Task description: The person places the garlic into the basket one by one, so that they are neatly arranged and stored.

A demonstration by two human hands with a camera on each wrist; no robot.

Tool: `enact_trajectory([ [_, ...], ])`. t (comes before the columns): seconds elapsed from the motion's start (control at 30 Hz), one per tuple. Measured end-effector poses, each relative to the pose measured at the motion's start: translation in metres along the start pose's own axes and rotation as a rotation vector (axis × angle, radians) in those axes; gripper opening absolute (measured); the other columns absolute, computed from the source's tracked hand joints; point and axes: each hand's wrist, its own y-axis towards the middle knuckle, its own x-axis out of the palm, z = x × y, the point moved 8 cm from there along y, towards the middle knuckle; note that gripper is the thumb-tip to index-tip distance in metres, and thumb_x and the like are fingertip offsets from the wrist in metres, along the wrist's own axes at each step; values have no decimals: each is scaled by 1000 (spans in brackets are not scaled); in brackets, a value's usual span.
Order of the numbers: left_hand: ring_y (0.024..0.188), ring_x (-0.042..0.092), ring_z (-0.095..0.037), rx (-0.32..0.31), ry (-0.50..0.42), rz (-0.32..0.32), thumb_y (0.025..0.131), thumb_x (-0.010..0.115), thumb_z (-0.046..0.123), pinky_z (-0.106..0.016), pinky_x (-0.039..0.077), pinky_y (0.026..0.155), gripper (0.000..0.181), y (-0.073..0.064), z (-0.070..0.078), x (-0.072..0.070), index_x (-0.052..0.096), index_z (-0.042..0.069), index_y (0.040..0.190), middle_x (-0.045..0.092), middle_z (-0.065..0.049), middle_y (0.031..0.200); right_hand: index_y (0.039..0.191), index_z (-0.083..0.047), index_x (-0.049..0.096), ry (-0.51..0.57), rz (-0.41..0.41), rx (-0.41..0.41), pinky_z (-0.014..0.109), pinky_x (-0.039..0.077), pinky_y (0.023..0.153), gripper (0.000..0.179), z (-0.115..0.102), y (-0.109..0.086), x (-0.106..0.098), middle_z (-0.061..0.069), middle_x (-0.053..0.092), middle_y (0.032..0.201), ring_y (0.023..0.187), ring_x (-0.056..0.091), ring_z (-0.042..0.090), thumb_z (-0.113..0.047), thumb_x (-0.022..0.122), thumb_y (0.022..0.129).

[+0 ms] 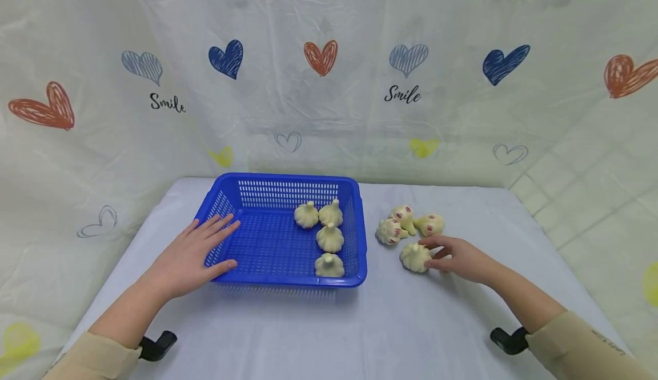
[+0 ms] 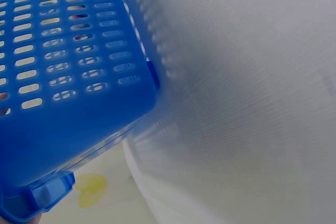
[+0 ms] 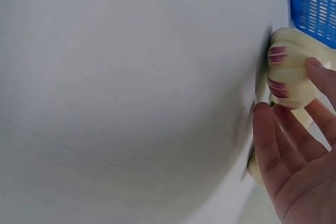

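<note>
My left hand [image 1: 189, 254] lies with fingers spread across the left rim of a blue plastic basket [image 1: 288, 282]; the left wrist view shows mostly the slotted basket wall [image 2: 63, 51]. Inside the basket, along its right side, sit several cream garlic bulbs [image 1: 330, 238]. To the right of the basket, my right hand [image 1: 459, 258] holds a garlic bulb [image 1: 414, 258] between thumb and fingers, close to the tabletop. Purple streaks mark that bulb [image 3: 289, 72] in the right wrist view, where the thumb touches its side. Three more garlic bulbs [image 1: 389, 231] with reddish marks lie clustered behind it.
A white cloth covers the table [image 1: 329, 334]. Behind it hangs a pale sheet [image 1: 329, 117] printed with hearts and the word Smile. A black strap piece [image 1: 509, 341] sticks out at the right wrist, another [image 1: 158, 346] at the left.
</note>
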Motion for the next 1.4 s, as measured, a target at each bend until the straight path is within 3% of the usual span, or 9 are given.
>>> enact_trajectory([
  [0.2,150,19,-35,-10,2,-23,92,58,59,-55,11,121,80,1,-2,2,30,23,158,25,-5,163,136,-10,57,-78,26,-15,30,54,76,56,-2,-2,-3,14,60,131,107,63,27,-33,75,89],
  [0.47,150,19,-35,-21,-2,-26,92,58,60,-56,11,121,80,0,-2,3,29,24,158,25,-5,163,136,-8,58,-159,99,-61,43,55,85,59,-15,-10,-12,13,62,129,111,62,31,-38,75,89],
  [0.73,150,19,-35,-18,-2,-20,93,58,60,-54,10,121,80,-1,-2,3,29,24,158,25,-5,163,131,-13,64,-240,144,-135,41,55,87,47,-30,-15,-14,2,66,125,110,61,25,-33,75,89],
  [1.03,150,19,-35,-19,-1,-20,92,58,60,-56,12,120,80,0,-2,4,29,25,158,26,-6,163,124,-23,69,-288,135,-136,52,54,90,35,-38,-12,-5,-4,68,123,119,59,29,-26,75,89],
  [1.2,149,21,-36,-9,-1,-10,93,58,59,-56,13,120,80,-1,-1,1,30,23,158,27,-6,162,121,-26,71,-329,121,-174,50,53,94,31,-42,-9,-1,-7,69,121,117,61,24,-24,74,90],
  [1.4,149,20,-35,-11,1,-17,93,53,65,-55,12,121,81,0,1,-1,30,23,157,26,-5,163,117,-25,73,-418,159,-215,47,55,92,29,-47,-9,-1,-8,71,115,110,65,21,-22,76,88],
])
